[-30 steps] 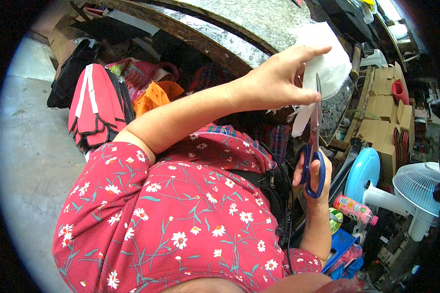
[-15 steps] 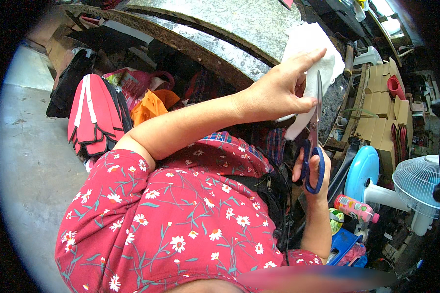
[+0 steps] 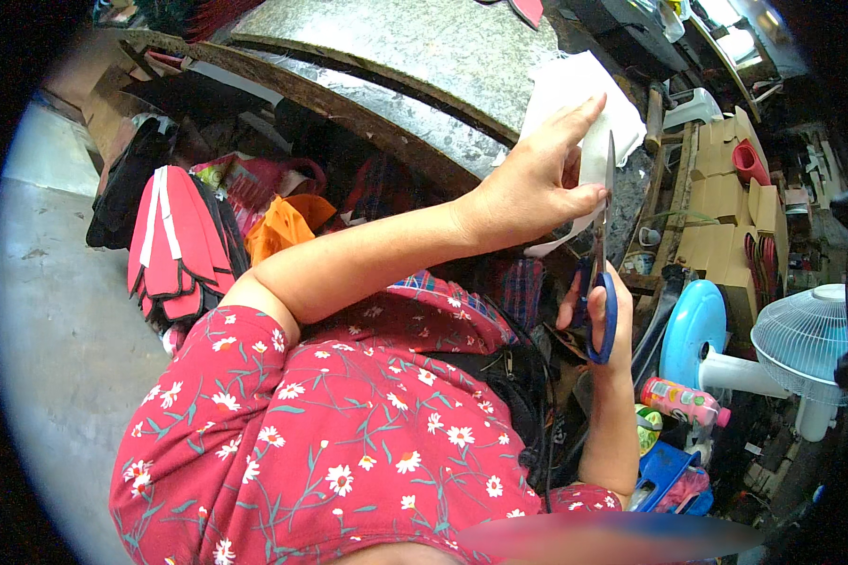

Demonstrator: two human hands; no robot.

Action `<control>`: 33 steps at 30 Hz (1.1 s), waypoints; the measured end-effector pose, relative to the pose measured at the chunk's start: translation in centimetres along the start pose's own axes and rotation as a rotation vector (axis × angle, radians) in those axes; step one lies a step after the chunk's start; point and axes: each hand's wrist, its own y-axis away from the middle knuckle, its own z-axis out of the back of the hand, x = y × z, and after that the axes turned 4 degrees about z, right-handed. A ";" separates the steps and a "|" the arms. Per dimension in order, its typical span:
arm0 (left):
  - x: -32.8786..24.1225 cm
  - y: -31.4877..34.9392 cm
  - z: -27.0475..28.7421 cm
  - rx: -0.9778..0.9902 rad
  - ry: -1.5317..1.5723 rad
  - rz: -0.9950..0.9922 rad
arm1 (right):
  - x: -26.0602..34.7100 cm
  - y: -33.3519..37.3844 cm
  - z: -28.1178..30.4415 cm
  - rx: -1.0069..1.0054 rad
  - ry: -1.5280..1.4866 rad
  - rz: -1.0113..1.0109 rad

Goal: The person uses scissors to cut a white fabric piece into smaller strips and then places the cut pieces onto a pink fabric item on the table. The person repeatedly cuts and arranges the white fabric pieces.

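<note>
I lose part of the white cloth [image 3: 575,85] behind the left hand [image 3: 535,184]; some fingers hidden. Right hand [image 3: 624,306] partly masked by the scissors [image 3: 611,325]; can't tell if they touch cloth. 1 blurred smear [image 3: 612,539], lower edge, unreadable to me. Red pieces [image 3: 528,8] cut off by top edge. Clutter [image 3: 797,198] near right rim: too small.
</note>
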 end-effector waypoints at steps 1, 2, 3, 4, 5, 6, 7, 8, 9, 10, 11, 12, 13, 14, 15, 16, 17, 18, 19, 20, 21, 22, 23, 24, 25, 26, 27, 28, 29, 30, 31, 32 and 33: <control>0.0 0.0 0.0 -0.005 -0.017 -0.010 | 0.0 0.0 0.0 0.011 -0.032 0.011; -0.1 0.0 0.0 -0.012 -0.035 -0.019 | -0.1 0.1 0.2 0.009 -0.098 -0.010; -0.1 0.0 0.0 -0.006 -0.041 0.003 | -0.2 0.3 0.3 0.017 -0.158 -0.029; -0.2 0.0 0.1 0.000 -0.045 0.026 | -0.2 0.4 0.5 0.021 -0.236 -0.025; -0.2 0.0 0.1 -0.002 -0.045 0.031 | -0.3 0.5 0.6 0.004 -0.245 -0.039; -0.2 -0.1 0.0 0.001 -0.025 0.047 | -0.4 0.5 0.7 0.005 -0.220 -0.044; -0.2 -0.1 0.0 -0.002 -0.001 0.043 | -0.4 0.4 0.8 0.007 -0.204 -0.041; -0.1 -0.1 -0.2 -0.004 0.025 0.039 | -0.4 0.3 0.9 -0.001 -0.186 -0.029; -0.1 -0.1 -0.3 0.012 0.013 0.053 | -0.4 0.1 0.9 -0.007 -0.179 -0.016; 0.0 -0.1 -0.5 0.027 0.002 0.066 | -0.5 -0.2 0.9 -0.020 -0.171 0.003; 0.0 -0.1 -0.6 0.037 -0.006 0.084 | -0.5 -0.5 0.8 -0.032 -0.164 0.022; 0.0 -0.2 -0.8 0.040 -0.038 0.058 | -0.5 -0.9 0.9 -0.037 -0.131 0.029; 0.0 -0.2 -0.9 0.037 -0.066 0.036 | -0.5 -1.1 1.0 -0.042 -0.098 0.034; 0.0 -0.3 -0.9 0.038 -0.097 0.010 | -0.4 -1.4 1.0 -0.055 -0.067 0.039; 0.1 -0.4 -0.9 0.046 -0.095 0.020 | -0.5 -1.5 1.1 -0.051 -0.080 0.043; 0.1 -0.4 -0.7 0.039 -0.107 0.024 | -0.5 -1.6 1.0 -0.045 -0.103 0.031; 0.2 -0.5 -0.6 0.041 -0.122 0.028 | -0.5 -1.6 1.1 -0.044 -0.124 0.022; 0.2 -0.6 -0.5 0.042 -0.138 0.032 | -0.5 -1.7 1.2 -0.044 -0.144 0.012; 0.3 -0.8 -0.4 0.043 -0.137 0.038 | -0.5 -1.8 1.3 -0.049 -0.134 0.015; 0.4 -1.0 -0.4 0.045 -0.136 0.045 | -0.5 -2.0 1.4 -0.054 -0.124 0.018; 0.5 -1.3 -0.4 0.047 -0.134 0.050 | -0.5 -2.2 1.5 -0.067 -0.112 0.018; 0.5 -1.7 -0.5 0.051 -0.122 0.039 | -0.6 -2.6 1.7 -0.072 -0.112 0.036; 0.6 -2.1 -0.6 0.054 -0.111 0.029 | -0.5 -3.1 1.9 -0.083 -0.113 0.049; 0.6 -2.6 -0.6 0.056 -0.101 0.026 | -0.5 -3.6 2.0 -0.093 -0.114 0.063; 0.5 -3.1 -0.7 0.055 -0.111 0.027 | -0.5 -4.2 2.2 -0.084 -0.020 0.070; 0.5 -3.6 -0.6 0.047 -0.134 0.002 | -0.5 -4.8 2.5 -0.094 0.001 0.078; 0.4 -4.2 -0.6 0.036 -0.164 -0.025 | -0.5 -5.3 2.7 -0.101 0.017 0.086; 0.4 -4.6 -0.5 0.024 -0.194 -0.052 | -0.5 -5.8 2.9 -0.107 0.032 0.093; 0.3 -4.9 -0.1 0.022 -0.268 -0.042 | -0.6 -6.3 3.0 -0.122 -0.018 0.097; 0.3 -5.1 -0.1 0.025 -0.271 -0.001 | -0.7 -6.7 3.1 -0.133 -0.050 0.085; 0.3 -5.4 0.1 0.019 -0.275 0.000 | -0.9 -7.1 3.3 -0.144 -0.082 0.073; 0.3 -5.7 0.3 0.011 -0.282 -0.016 | -1.0 -7.4 3.4 -0.137 -0.118 0.080; 0.4 -5.7 0.5 0.018 -0.324 0.039 | -1.2 -7.7 3.6 -0.147 -0.060 0.061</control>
